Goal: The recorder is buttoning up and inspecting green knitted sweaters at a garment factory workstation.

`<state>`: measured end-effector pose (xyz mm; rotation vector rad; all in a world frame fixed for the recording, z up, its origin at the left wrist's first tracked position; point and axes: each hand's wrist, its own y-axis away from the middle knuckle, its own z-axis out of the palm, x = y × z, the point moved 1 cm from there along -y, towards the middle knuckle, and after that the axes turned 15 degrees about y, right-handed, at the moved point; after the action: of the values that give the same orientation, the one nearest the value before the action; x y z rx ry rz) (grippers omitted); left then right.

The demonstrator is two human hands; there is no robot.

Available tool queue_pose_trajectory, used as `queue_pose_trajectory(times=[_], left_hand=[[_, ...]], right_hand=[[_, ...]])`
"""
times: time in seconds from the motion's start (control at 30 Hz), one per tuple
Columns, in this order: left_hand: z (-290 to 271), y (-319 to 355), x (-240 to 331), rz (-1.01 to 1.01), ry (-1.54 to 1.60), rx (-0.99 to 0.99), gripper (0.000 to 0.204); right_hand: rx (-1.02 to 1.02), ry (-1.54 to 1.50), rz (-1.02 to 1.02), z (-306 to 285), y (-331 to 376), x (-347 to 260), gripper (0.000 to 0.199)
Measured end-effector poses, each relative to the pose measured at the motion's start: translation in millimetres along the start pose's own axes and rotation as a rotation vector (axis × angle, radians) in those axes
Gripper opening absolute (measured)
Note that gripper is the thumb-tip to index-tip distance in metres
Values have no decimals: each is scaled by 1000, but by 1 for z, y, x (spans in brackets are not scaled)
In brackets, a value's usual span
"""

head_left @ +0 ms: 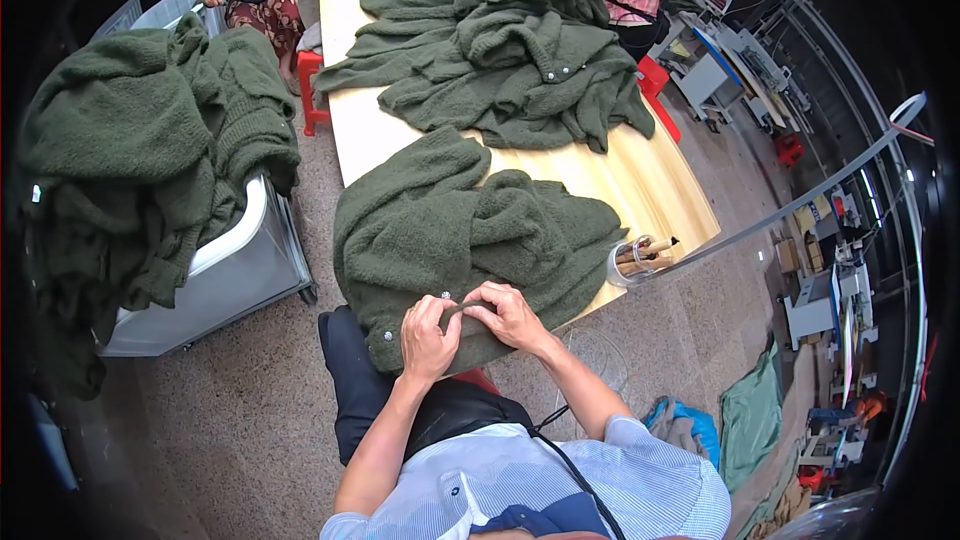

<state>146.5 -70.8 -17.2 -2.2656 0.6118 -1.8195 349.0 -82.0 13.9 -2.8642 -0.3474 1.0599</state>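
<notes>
A dark green knitted cardigan [470, 230] with small silver buttons hangs off the near end of a long wooden table [650, 180] onto my lap. My left hand [428, 338] and my right hand [510, 315] both pinch its button edge, thumbs close together, near one button. Another button shows just left of my left hand.
A heap of the same green cardigans [500, 40] covers the far table. More are piled on a white bin [235, 260] at left. A clear cup of tools [640, 260] stands at the table corner. Two people sit at the far end, one on a red stool [310, 90].
</notes>
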Motion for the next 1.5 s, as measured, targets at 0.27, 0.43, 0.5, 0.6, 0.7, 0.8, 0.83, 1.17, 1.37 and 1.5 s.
queue_pose_trajectory(times=[0.27, 0.43, 0.5, 0.6, 0.7, 0.8, 0.83, 1.17, 1.37, 1.5], left_hand=[[0, -1, 5, -67, 10, -22, 15], [0, -2, 3, -74, 31, -21, 15], [0, -5, 1, -72, 17, -46, 15], [1, -7, -1, -56, -15, -53, 17], [1, -8, -1, -55, -35, -62, 17], [-1, -4, 4, -62, -21, -62, 16], [-2, -3, 6, -81, 10, -47, 15], [1, 0, -1, -107, 55, 0, 12], [2, -16, -19, -332, 289, -59, 22], [-7, -12, -30, -495, 510, -165, 26]], right_hand=[[14, -80, 75, 0, -2, 0, 16], [1, -134, 121, 0, -2, 2, 16], [0, -157, 124, 1, -4, 3, 17], [30, -130, 113, 4, -6, -1, 16], [60, -77, 101, 7, -4, -3, 16], [53, -82, 120, 5, 2, -8, 16], [51, -81, 122, 5, 2, -7, 16], [-48, -114, 202, 5, 1, 6, 15], [-177, -507, 291, 0, -9, 31, 24], [-252, -699, 383, -10, -10, 33, 26]])
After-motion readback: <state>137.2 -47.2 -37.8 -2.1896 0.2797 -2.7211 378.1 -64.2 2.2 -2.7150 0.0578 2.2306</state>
